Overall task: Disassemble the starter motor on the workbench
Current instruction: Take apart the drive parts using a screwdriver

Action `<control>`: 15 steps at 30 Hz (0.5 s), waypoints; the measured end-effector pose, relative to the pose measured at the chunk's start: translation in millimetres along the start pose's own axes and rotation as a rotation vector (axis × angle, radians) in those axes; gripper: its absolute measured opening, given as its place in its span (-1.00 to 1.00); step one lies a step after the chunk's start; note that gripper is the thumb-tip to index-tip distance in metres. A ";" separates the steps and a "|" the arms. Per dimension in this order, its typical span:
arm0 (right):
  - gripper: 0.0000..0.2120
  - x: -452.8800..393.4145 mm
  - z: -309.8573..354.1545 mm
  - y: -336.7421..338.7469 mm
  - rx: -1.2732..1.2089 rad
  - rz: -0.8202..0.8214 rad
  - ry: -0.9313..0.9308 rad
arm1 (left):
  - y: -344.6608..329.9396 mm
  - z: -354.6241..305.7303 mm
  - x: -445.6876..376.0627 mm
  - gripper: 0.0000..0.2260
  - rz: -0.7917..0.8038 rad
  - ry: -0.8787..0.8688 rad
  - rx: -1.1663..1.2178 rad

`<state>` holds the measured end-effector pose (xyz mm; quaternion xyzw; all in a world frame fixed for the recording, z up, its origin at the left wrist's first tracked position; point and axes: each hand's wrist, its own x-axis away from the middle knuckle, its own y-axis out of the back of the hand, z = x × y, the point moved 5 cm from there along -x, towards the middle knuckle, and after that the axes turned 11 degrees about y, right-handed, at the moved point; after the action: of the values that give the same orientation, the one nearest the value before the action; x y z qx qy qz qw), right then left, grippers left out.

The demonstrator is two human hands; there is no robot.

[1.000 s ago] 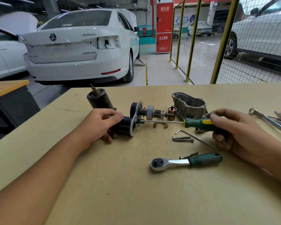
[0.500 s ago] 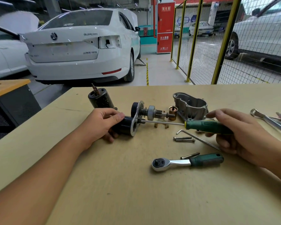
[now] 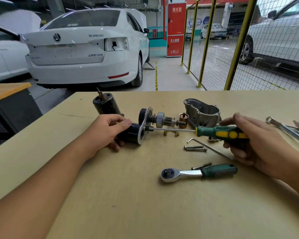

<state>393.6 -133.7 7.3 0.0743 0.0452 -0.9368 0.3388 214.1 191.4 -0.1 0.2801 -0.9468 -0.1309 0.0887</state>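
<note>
A partly stripped starter motor lies on the workbench [image 3: 110,195]. My left hand [image 3: 109,130] grips its black solenoid cylinder [image 3: 132,133], which is joined to a silver bracket plate [image 3: 145,123] carrying the pinion shaft [image 3: 162,119]. My right hand [image 3: 254,144] holds a green and yellow screwdriver [image 3: 221,132]. The screwdriver's shaft runs left and its tip meets the bracket plate. The black motor body [image 3: 105,104] stands behind my left hand. The grey aluminium nose housing [image 3: 203,111] sits at the back right, a brass plunger [image 3: 183,119] beside it.
A ratchet wrench [image 3: 197,172] lies in front, with a loose bolt [image 3: 201,166] touching it. Two bolts [image 3: 195,148] and a hex key [image 3: 212,149] lie under the screwdriver. A brass fork lever [image 3: 171,132] rests behind its shaft. Wrenches [image 3: 286,128] sit at the right edge.
The screwdriver handle has rotated in my right hand, so its yellow patches now face up. My left hand and the solenoid have stayed put.
</note>
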 end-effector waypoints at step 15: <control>-0.58 -2.8 -4.9 4.2 -0.023 0.022 0.012 | -0.2 -1.4 0.8 -0.78 0.023 0.019 0.043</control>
<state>399.0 -134.5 2.8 0.0765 0.0572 -0.9321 0.3495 213.9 190.5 1.2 0.2725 -0.9516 -0.1069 0.0933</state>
